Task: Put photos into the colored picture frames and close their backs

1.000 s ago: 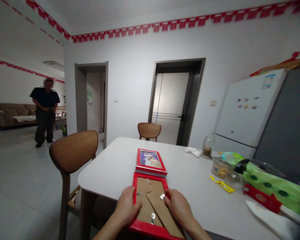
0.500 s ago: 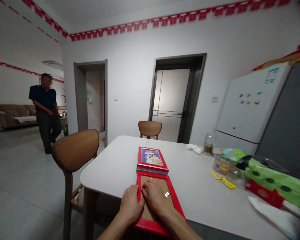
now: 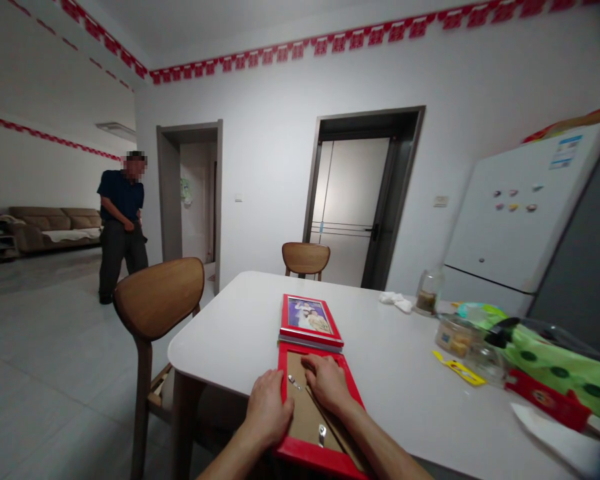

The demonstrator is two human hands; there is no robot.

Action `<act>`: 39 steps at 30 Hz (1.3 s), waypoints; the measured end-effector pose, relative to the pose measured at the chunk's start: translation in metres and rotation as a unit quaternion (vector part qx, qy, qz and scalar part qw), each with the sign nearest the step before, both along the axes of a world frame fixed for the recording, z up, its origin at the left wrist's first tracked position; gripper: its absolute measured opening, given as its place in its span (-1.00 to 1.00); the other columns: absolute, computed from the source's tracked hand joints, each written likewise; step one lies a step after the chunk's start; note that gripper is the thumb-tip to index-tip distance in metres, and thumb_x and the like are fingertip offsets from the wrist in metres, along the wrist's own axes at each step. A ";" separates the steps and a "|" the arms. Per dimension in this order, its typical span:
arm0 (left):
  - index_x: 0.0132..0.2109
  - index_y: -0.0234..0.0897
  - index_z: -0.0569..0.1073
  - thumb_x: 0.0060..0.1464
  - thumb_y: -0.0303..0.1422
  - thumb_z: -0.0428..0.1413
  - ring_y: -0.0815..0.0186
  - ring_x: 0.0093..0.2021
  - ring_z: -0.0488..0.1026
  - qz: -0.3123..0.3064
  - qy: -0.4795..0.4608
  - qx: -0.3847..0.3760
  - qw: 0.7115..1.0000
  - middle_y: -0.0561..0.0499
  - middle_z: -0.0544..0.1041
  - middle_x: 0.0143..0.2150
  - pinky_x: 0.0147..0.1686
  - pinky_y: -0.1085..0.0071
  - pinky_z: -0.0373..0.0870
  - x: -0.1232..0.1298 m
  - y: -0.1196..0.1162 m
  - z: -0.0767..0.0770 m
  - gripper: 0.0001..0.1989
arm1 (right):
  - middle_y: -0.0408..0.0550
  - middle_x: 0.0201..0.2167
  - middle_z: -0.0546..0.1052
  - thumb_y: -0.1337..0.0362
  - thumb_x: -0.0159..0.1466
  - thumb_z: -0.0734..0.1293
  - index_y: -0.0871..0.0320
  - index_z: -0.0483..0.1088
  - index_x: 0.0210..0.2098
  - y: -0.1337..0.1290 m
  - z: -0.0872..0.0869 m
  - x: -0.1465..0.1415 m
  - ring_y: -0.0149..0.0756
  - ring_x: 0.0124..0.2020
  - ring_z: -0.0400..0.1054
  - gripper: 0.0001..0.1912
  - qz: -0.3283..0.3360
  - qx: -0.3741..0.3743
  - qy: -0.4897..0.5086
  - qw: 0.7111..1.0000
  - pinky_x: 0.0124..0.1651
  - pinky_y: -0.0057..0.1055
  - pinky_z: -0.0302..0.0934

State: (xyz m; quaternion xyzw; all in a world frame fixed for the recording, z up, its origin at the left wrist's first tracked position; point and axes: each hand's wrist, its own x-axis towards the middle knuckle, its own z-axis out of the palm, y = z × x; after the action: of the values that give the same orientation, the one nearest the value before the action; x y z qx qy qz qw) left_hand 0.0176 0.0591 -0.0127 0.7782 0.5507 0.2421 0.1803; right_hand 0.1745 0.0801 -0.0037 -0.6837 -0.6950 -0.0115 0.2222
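A red picture frame [image 3: 304, 448] lies back side up at the table's near edge, with a brown backing board [image 3: 307, 417] inside its rim. Two small metal fittings show on the board. My left hand [image 3: 269, 410] is closed on the frame's left rim. Curled at the board's upper part, my right hand [image 3: 329, 383] grips it, its fingertips partly hidden. A raised brown edge runs below my right hand and wrist; whether it is the board or a flap on it, I cannot tell. Just beyond lies another red frame [image 3: 310, 315], photo side up.
On the white table [image 3: 220, 327] to the right are a glass jar [image 3: 428, 293], a plastic tub [image 3: 455, 335], a yellow packet [image 3: 460, 369], tissue [image 3: 396, 301] and a green dotted bag [image 3: 555, 363]. Wooden chairs [image 3: 163, 300] stand at the left and far sides. A person [image 3: 123, 220] stands at the left.
My right hand has moved up and right over the board. The metal fittings now show further left and lower, and a raised brown edge has appeared. My left hand keeps its place on the rim.
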 end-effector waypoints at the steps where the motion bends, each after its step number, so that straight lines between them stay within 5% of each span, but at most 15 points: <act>1: 0.07 -0.37 0.22 -0.07 -0.34 -0.07 0.23 0.08 0.12 0.000 0.002 0.002 1.000 -0.07 0.28 0.06 0.08 0.43 -0.08 0.000 0.000 0.000 -0.50 | -0.09 -0.21 0.46 0.31 0.10 0.11 0.06 0.36 -0.18 0.000 0.001 -0.001 -0.22 -0.19 0.25 -0.68 0.004 0.000 0.003 1.000 -0.20 -0.35 0.04; 7: 0.07 -0.39 0.22 -0.07 -0.34 -0.08 0.23 0.07 0.14 -0.001 0.013 0.014 1.000 -0.08 0.28 0.06 0.07 0.45 -0.06 0.000 0.001 -0.001 -0.50 | -0.01 -0.10 0.39 0.33 0.06 0.14 0.15 0.36 -0.16 -0.013 0.011 0.003 -0.23 -0.08 0.21 -0.64 0.052 -0.014 0.045 0.998 -0.03 -0.30 0.01; 11: 0.06 -0.37 0.23 -0.07 -0.33 -0.08 0.26 0.05 0.15 0.005 0.014 0.017 1.000 -0.07 0.29 0.04 0.06 0.47 -0.06 0.002 0.001 -0.001 -0.51 | -0.02 0.02 0.26 0.34 -0.04 0.23 0.11 0.42 -0.27 -0.049 0.024 0.017 -0.25 0.03 0.13 -0.68 0.186 -0.119 0.135 0.966 0.06 -0.34 -0.04; 14: 0.06 -0.37 0.23 -0.07 -0.34 -0.08 0.25 0.06 0.14 0.010 0.012 0.019 1.000 -0.08 0.29 0.04 0.06 0.46 -0.06 0.003 0.001 -0.002 -0.51 | -0.06 0.02 0.26 0.38 -0.13 0.28 0.08 0.46 -0.39 -0.070 0.027 0.019 -0.23 0.05 0.10 -0.73 0.219 -0.173 0.136 0.951 0.08 -0.33 -0.06; 19: 0.04 -0.38 0.25 -0.08 -0.36 -0.07 0.24 0.04 0.17 0.013 0.009 0.023 1.000 -0.09 0.32 0.02 0.05 0.46 -0.04 0.005 0.000 -0.001 -0.52 | -0.07 -0.03 0.30 0.34 -0.09 0.27 0.10 0.45 -0.51 -0.070 0.014 0.013 -0.26 0.03 0.11 -0.85 0.207 -0.120 0.152 0.959 0.07 -0.33 -0.06; 23: 0.04 -0.39 0.25 -0.09 -0.35 -0.06 0.23 0.04 0.17 0.007 0.000 0.021 1.000 -0.09 0.31 0.02 0.04 0.46 -0.03 0.003 0.001 0.000 -0.51 | 0.00 0.00 0.27 0.26 -0.11 0.30 0.12 0.40 -0.27 -0.066 0.009 0.016 -0.24 0.00 0.15 -0.64 0.148 -0.094 0.154 0.972 0.03 -0.36 0.00; 28: 0.02 -0.38 0.27 -0.12 -0.36 -0.02 0.21 0.02 0.18 0.003 -0.037 0.011 0.999 -0.11 0.33 0.00 0.03 0.44 -0.02 0.002 0.001 0.003 -0.51 | 0.03 -0.17 0.41 0.30 -0.09 0.25 0.17 0.31 -0.13 -0.062 0.011 0.017 -0.22 -0.12 0.24 -0.52 0.059 -0.060 0.100 0.991 -0.04 -0.36 0.05; 35: -0.09 -0.36 0.37 -0.19 -0.24 0.08 0.11 0.03 0.18 0.012 -0.141 -0.018 0.990 -0.18 0.32 0.00 0.02 0.35 0.00 0.002 0.003 0.007 -0.54 | 0.02 -0.23 0.45 0.37 -0.12 0.20 0.18 0.35 -0.20 -0.055 0.020 0.022 -0.25 -0.21 0.31 -0.56 0.030 -0.055 0.125 0.990 -0.16 -0.39 0.14; 39: -0.12 -0.35 0.36 -0.19 -0.34 0.08 0.18 -0.03 0.24 0.023 -0.243 -0.033 0.969 -0.14 0.37 -0.07 -0.04 0.39 0.09 0.008 0.006 0.011 -0.60 | -0.01 -0.24 0.46 0.36 -0.11 0.20 0.16 0.36 -0.23 -0.054 0.032 0.014 -0.25 -0.21 0.31 -0.59 0.032 -0.024 0.146 0.988 -0.15 -0.38 0.13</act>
State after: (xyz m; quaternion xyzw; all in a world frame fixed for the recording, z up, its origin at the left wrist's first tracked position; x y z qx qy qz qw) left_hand 0.0257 0.0653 -0.0019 0.6769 0.5159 0.4096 0.3285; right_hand 0.1883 0.0263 0.0286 -0.6609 -0.6764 0.1128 0.3050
